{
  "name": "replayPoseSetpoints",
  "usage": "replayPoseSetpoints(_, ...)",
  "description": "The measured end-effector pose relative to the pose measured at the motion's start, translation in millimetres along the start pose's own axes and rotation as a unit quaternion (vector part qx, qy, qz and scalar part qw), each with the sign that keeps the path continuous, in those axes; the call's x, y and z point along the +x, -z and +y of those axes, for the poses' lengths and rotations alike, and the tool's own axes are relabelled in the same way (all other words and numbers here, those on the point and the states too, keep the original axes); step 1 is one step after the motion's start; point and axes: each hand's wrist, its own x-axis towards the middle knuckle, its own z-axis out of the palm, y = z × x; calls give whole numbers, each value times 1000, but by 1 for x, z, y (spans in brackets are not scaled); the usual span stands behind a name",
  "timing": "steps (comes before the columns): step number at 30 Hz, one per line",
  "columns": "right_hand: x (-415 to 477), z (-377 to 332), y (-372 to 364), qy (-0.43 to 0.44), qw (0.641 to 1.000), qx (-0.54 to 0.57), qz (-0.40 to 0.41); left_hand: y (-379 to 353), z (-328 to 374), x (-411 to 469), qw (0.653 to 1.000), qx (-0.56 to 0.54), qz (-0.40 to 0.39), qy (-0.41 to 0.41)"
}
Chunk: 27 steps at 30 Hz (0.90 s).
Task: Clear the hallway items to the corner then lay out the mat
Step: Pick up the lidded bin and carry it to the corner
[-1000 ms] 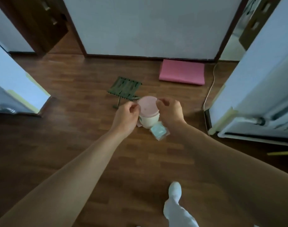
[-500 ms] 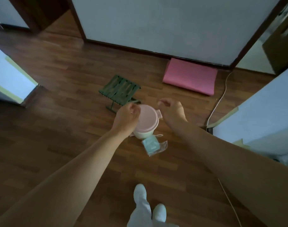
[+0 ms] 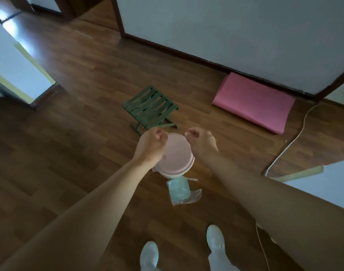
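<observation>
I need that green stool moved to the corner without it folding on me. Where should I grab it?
Probably by the slatted seat: the green folding stool stands upright on the floor, seat up and unobstructed. Come from above, gripping the two opposite seat edges where the slats end. The thin crossed legs beneath look likely to fold. The pink-lidded container sits close in front, so lift straight up.

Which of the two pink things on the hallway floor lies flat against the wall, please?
The folded pink mat by the baseboard; the pink-lidded tub stands mid-floor between both hands.
</observation>
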Motion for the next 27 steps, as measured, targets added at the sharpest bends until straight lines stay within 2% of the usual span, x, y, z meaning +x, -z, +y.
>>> replayPoseSetpoints(8, 102, 148, -45, 16, 997, -50, -52, -135, -101, 75, 997, 21, 41, 64)
replayPoseSetpoints(13, 173, 251, -93, 39, 990, -129, -43, -207, -199, 130, 982, -5, 99, 160)
replayPoseSetpoints(18, 234, 298, -135, 62, 977, -200, -49, -259, -254, 170, 958, 40, 117, 257)
replayPoseSetpoints(21, 262, 313, -152, 49, 977, -204, -34, -277, -272, 187, 949, 86, 148, 264)
replayPoseSetpoints(27, 282, 318, -158, 20, 990, -132, -37, -280, -283, 205, 939, -36, 172, 297)
